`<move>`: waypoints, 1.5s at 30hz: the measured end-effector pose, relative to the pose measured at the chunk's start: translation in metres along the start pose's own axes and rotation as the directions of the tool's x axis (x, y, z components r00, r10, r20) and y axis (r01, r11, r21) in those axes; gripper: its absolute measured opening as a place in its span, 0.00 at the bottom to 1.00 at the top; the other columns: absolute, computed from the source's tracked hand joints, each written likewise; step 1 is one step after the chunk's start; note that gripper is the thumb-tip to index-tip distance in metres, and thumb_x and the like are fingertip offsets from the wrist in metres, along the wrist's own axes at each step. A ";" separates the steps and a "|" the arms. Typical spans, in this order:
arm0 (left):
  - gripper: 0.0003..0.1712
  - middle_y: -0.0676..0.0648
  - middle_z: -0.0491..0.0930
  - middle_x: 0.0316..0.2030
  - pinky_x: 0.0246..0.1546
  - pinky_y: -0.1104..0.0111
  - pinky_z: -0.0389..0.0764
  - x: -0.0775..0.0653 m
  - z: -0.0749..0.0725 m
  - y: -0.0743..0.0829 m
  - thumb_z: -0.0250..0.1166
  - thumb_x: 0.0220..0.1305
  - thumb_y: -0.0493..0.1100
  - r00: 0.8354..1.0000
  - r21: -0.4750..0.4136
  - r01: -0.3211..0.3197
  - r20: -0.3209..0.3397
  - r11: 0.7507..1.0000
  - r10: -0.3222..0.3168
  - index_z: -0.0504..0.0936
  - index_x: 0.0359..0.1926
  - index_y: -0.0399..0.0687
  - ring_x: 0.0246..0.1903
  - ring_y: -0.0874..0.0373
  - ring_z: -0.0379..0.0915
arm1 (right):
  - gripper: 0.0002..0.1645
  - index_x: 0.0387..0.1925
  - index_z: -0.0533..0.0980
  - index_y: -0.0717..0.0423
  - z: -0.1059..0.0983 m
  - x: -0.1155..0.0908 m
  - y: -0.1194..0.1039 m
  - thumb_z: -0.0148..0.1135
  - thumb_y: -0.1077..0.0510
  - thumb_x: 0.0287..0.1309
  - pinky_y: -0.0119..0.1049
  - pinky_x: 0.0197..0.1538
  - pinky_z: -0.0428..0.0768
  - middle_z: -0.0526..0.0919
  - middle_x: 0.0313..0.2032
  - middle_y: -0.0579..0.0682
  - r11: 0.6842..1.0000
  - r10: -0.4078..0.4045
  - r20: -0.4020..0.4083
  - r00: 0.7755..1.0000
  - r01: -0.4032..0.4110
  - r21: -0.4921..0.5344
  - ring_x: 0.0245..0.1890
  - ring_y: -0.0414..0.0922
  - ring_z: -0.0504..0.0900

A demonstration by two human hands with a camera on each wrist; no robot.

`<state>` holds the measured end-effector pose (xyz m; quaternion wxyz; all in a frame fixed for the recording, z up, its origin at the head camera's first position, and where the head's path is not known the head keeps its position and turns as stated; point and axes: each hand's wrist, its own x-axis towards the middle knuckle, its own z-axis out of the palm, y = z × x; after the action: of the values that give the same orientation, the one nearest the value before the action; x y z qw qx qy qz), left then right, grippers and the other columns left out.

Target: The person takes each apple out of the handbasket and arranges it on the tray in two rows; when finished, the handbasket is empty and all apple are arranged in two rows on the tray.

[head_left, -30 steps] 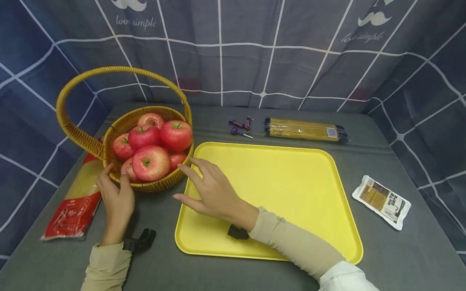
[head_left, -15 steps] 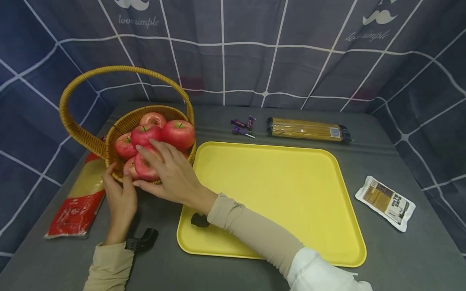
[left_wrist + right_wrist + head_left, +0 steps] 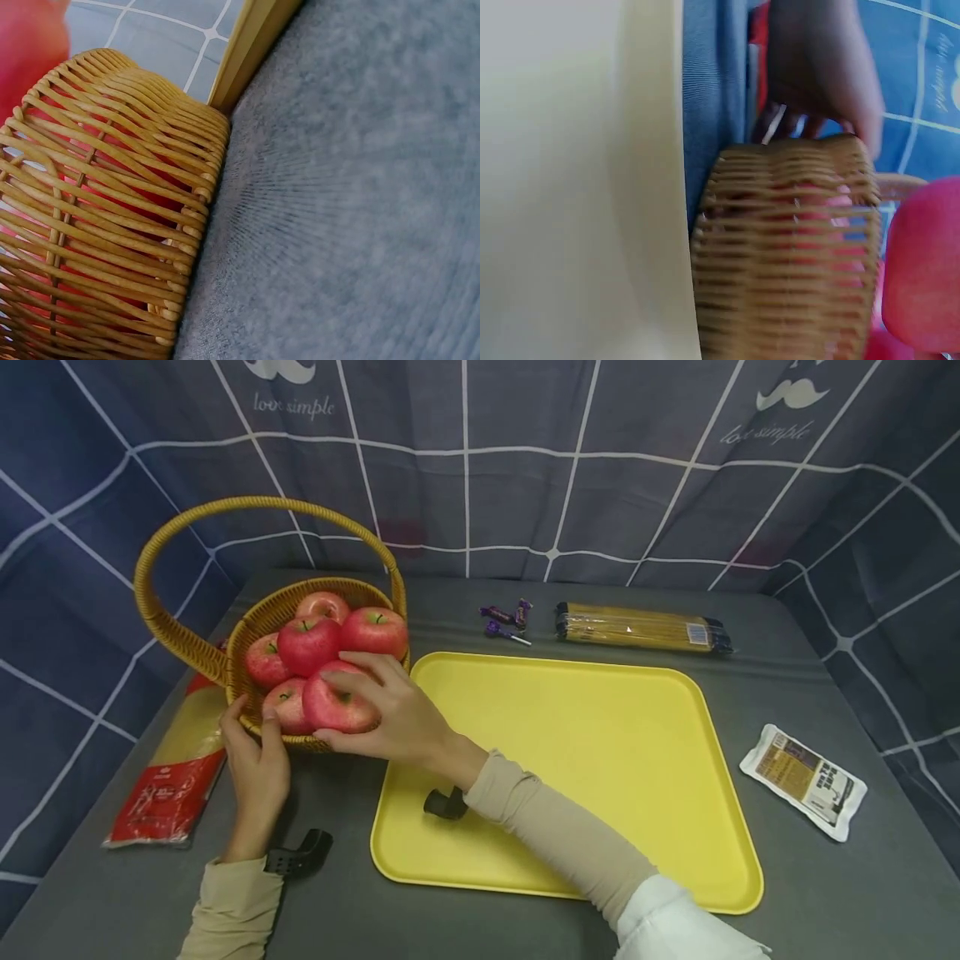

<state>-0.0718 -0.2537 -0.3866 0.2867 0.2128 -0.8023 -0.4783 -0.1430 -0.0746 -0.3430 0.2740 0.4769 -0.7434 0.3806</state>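
Note:
A round wicker basket with a tall hooped handle stands at the left, piled with several red apples. My left hand grips its near-left rim, thumb over the edge and fingers outside. Over the front of the pile, my right hand holds one apple, fingers across its top and thumb below. The right wrist view shows that apple beside the woven wall, with the left hand at the rim beyond. Only the basket's wall and blurred red show clearly in the left wrist view.
Right of the basket lies a yellow tray, partly under my right forearm. Behind it are purple-wrapped sweets and a long noodle pack. A white pouch lies far right; a red-and-yellow packet lies partly behind the basket.
From above the tray's left edge, my right hand moved left onto the front apple and took hold of it. That apple has shifted slightly right. My left hand stays on the rim.

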 end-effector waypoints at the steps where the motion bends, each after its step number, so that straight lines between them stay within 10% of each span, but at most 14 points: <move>1: 0.28 0.38 0.58 0.62 0.67 0.57 0.47 0.000 0.000 0.000 0.48 0.66 0.50 1.000 0.000 0.001 0.000 1.000 -0.001 0.57 0.62 0.41 0.66 0.48 0.49 | 0.33 0.47 0.76 0.51 -0.005 -0.003 0.002 0.69 0.40 0.37 0.23 0.61 0.63 0.73 0.51 0.51 0.999 0.009 0.001 1.000 -0.009 0.037 0.56 0.41 0.68; 11: 0.29 0.37 0.56 0.63 0.67 0.55 0.46 -0.001 0.002 0.001 0.47 0.66 0.52 1.000 0.016 0.020 0.022 1.000 -0.021 0.56 0.63 0.44 0.67 0.48 0.47 | 0.32 0.47 0.75 0.51 -0.045 -0.030 0.043 0.74 0.50 0.35 0.32 0.54 0.72 0.72 0.50 0.49 0.913 0.303 0.093 0.948 -0.317 0.258 0.54 0.41 0.69; 26: 0.29 0.36 0.57 0.63 0.67 0.55 0.47 -0.002 0.001 0.000 0.47 0.66 0.50 1.000 0.018 0.008 0.022 1.000 -0.008 0.57 0.63 0.41 0.67 0.46 0.47 | 0.33 0.51 0.73 0.51 -0.036 -0.045 0.093 0.70 0.46 0.41 0.37 0.57 0.70 0.71 0.50 0.48 0.858 0.451 0.325 0.831 -0.504 0.100 0.51 0.42 0.71; 39: 0.29 0.36 0.57 0.63 0.66 0.54 0.47 -0.001 -0.003 0.000 0.47 0.66 0.51 1.000 0.030 0.001 0.018 1.000 -0.001 0.56 0.63 0.42 0.66 0.46 0.48 | 0.43 0.63 0.58 0.36 -0.021 0.001 0.059 0.62 0.35 0.46 0.41 0.53 0.73 0.59 0.60 0.50 0.825 0.521 0.267 0.811 -0.559 0.089 0.52 0.44 0.71; 45: 0.29 0.36 0.57 0.62 0.66 0.53 0.47 0.000 -0.002 0.000 0.47 0.66 0.51 1.000 0.026 -0.007 0.013 1.000 0.007 0.57 0.63 0.41 0.66 0.45 0.48 | 0.44 0.62 0.57 0.27 0.001 0.019 0.045 0.59 0.27 0.41 0.38 0.46 0.75 0.54 0.59 0.50 0.776 0.620 0.196 0.760 -0.631 -0.007 0.51 0.44 0.67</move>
<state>-0.0699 -0.2550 -0.3859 0.2803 0.2105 -0.8112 -0.4681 -0.1919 -0.0731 -0.3424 0.0461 0.2429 -0.8705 0.4256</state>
